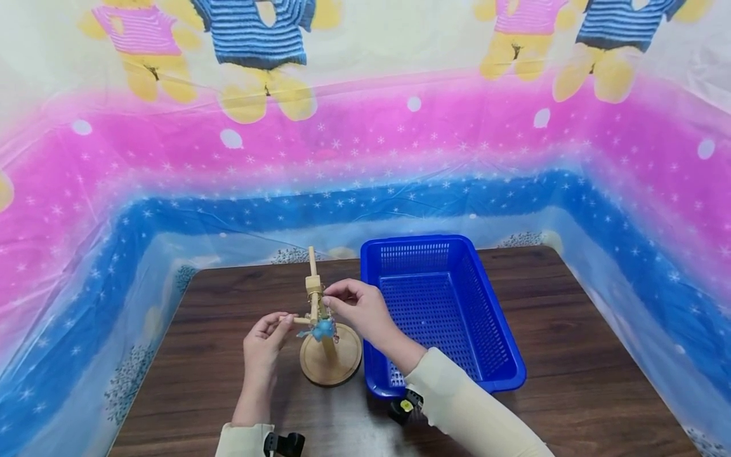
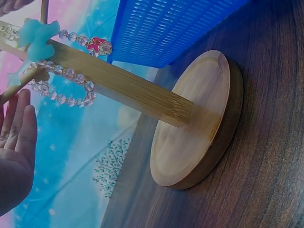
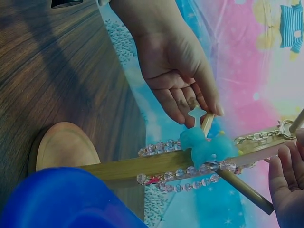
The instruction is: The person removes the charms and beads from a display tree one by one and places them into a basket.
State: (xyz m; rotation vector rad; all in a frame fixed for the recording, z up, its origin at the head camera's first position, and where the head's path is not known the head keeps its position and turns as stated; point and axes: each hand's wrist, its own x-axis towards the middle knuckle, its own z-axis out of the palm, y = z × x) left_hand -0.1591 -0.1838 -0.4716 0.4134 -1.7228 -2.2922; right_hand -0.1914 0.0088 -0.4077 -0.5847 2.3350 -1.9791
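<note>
Your head camera looks forward and down from above the near side of the table (image 1: pixel 582 355), far enough back to take in your left hand (image 1: pixel 264 346), right hand (image 1: pixel 365 311), the stand (image 1: pixel 315 308), the whole basket (image 1: pixel 425 311) and the cloth (image 1: pixel 365 146) behind. Your left wrist camera is close, turned on its side, facing the stand, with the basket along its top edge. Your right wrist camera, rolled the opposite way, faces across the stand toward your left hand, the basket filling its lower-left corner. All three views share the stand and parts of both hands.
</note>
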